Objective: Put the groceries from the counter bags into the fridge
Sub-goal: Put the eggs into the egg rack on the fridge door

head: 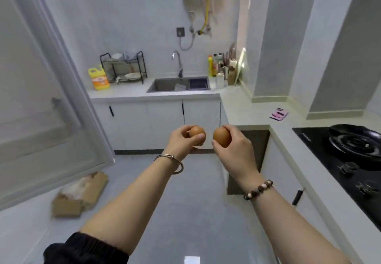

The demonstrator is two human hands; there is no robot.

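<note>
The left grip (181,140) is closed round a brown egg (196,132), with the thumb across its front and the fingers curled behind. Just beside it at 3 o'clock, not touching, a second brown egg (221,136) sits clamped in the right grip (237,146), thumb below and fingers over the top. Both are held out in mid-air above the floor (185,212), a little above the centre of the view.

Eggs like these are probably light, stiff and smooth, and they crack under a squeeze or a knock. They are best cradled round the widest part with soft, even pressure and kept from bumping each other or a shelf edge.

At 9 o'clock the open fridge door (41,98) fills the left edge, blurred. At 8 o'clock beneath it a cardboard box (80,195) lies on the pale, glossy floor. Along the far wall at 11 to 12 o'clock runs the white desk (123,94), carrying a yellow jug (99,79) and a black dish rack (123,67). Then comes the sink (165,87) under its tap (178,61), with bottles (215,65) in the corner at 1 o'clock. The desk turns down the right side, where a pink phone (279,114) lies at 2 o'clock. At 3 o'clock is a black hob (329,160) with a dark pan (356,142) on it. No grocery bags are in view.
</note>
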